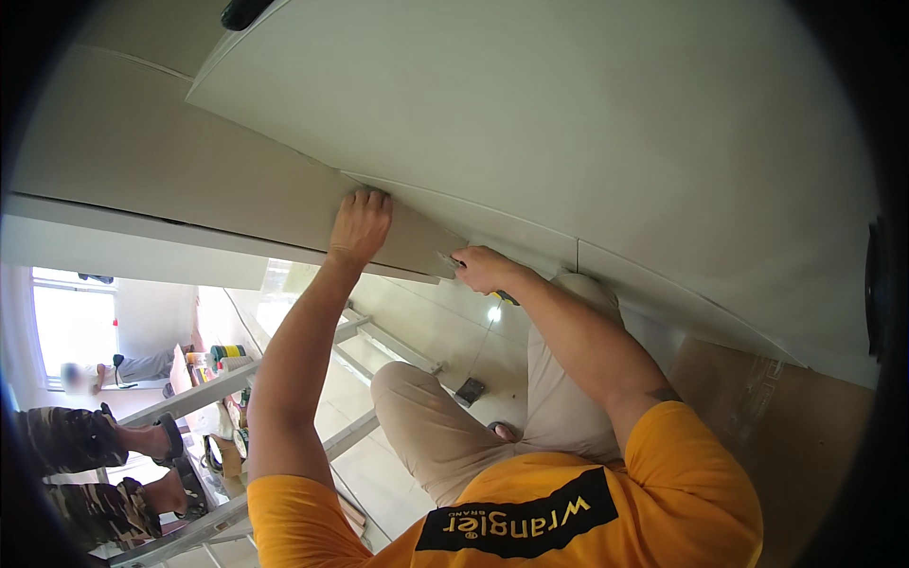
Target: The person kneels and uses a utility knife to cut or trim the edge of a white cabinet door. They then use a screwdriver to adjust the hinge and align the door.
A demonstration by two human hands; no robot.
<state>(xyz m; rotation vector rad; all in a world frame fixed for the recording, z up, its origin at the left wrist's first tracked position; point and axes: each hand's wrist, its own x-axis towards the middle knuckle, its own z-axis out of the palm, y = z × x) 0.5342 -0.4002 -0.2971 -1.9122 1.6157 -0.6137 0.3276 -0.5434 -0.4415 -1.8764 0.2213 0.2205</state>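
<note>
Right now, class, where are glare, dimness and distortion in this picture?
Head view: the bright white window is washed out and the glossy pale tiled floor catches glare; head view: the long beige panel looks dimmer; head view: the lower edge bows on the large off-white panel.

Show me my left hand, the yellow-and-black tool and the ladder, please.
Left hand [362, 227], head view: back of the hand.
Yellow-and-black tool [506, 298], head view: lower end.
Ladder [213, 390], head view: a metal rail.

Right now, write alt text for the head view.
A person's left hand touches a beige board; the right hand holds a yellow-and-black tool near the board's end. A metal ladder and another person's legs show at lower left.
</note>
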